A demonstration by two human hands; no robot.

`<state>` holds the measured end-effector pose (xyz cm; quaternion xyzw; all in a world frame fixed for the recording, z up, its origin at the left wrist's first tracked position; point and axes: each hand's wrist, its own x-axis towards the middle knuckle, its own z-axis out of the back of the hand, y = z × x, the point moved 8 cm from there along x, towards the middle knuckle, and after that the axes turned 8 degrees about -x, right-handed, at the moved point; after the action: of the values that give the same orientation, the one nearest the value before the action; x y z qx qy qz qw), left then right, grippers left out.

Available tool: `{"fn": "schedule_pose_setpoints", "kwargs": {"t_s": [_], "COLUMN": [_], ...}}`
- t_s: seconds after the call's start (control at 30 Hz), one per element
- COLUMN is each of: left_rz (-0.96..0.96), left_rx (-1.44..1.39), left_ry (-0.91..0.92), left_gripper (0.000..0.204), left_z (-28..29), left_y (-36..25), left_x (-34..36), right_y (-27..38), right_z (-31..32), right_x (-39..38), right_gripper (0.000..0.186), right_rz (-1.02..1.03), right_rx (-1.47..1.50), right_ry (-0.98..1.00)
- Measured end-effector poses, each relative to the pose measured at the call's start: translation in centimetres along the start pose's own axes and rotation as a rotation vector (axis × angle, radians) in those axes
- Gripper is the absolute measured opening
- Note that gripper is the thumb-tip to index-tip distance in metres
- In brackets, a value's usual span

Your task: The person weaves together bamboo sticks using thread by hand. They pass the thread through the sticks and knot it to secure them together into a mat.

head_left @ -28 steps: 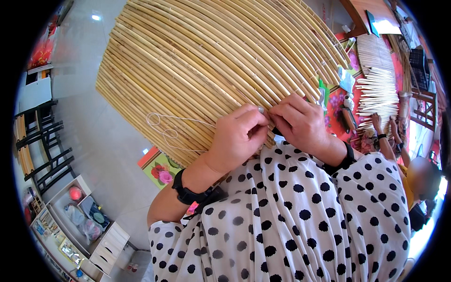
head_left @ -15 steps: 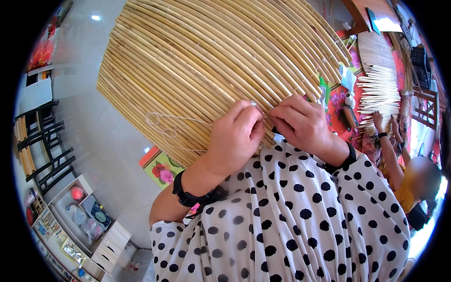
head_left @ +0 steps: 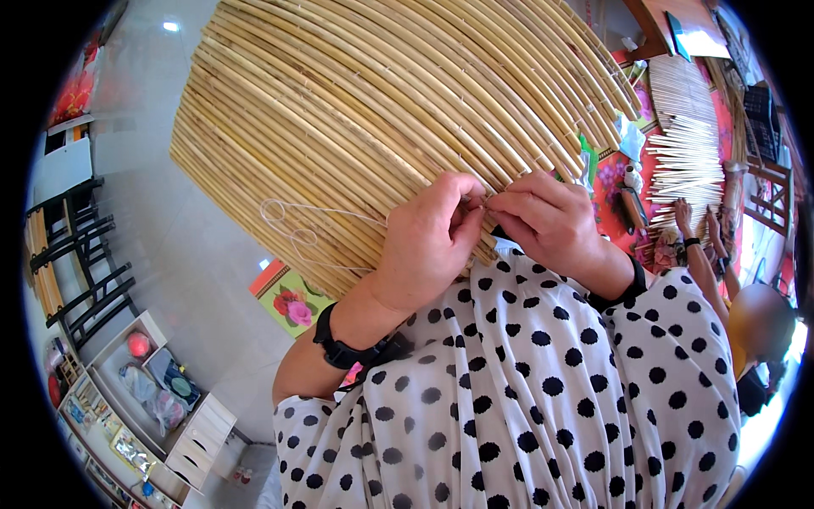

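A large mat of yellow reed stalks [head_left: 339, 110], tied in rows with thin thread, spreads out before me. Both hands meet at its near edge. My left hand [head_left: 432, 233] is closed in a pinch, and a loose white thread [head_left: 326, 208] trails from it in loops over the mat to the left. My right hand [head_left: 547, 216] pinches at the same spot, its fingertips almost touching the left ones. A short bit of thread shows between the fingertips. The knot or stalk end beneath is mostly hidden by my fingers.
At the right, another person's hands [head_left: 685, 219] work on a mat of thin pale sticks [head_left: 685, 170] on a red floral cloth. A flowered board [head_left: 292, 301] shows under the mat's left edge. Folded black-framed furniture [head_left: 76, 246] and an open white drawer unit [head_left: 127, 365] stand left.
My left fingers have turned and drawn in closer to the right fingertips. The mat has shifted slightly; the thread loops lie much as before.
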<state>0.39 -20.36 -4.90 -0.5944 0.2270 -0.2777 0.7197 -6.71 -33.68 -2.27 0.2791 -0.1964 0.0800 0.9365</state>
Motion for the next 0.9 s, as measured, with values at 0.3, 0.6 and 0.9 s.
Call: {"fn": "schedule_pose_setpoints", "kwargs": {"t_s": [0.3, 0.6, 0.9], "left_rz": [-0.036, -0.163, -0.126], "left_rx": [0.071, 0.255, 0.269], "left_ry": [-0.004, 0.021, 0.034], "left_gripper": [0.035, 0.046, 0.05], "left_z": [0.0, -0.2, -0.6], "left_y": [0.0, -1.5, -1.4], "left_x": [0.1, 0.6, 0.9], "right_y": [0.1, 0.2, 0.4], "right_z": [0.1, 0.1, 0.4], "right_x": [0.1, -0.1, -0.3], "right_gripper": [0.023, 0.024, 0.023], "right_rz": [0.005, 0.027, 0.06], "right_rx": [0.011, 0.011, -0.046], "right_ry": [0.007, -0.014, -0.036]}}
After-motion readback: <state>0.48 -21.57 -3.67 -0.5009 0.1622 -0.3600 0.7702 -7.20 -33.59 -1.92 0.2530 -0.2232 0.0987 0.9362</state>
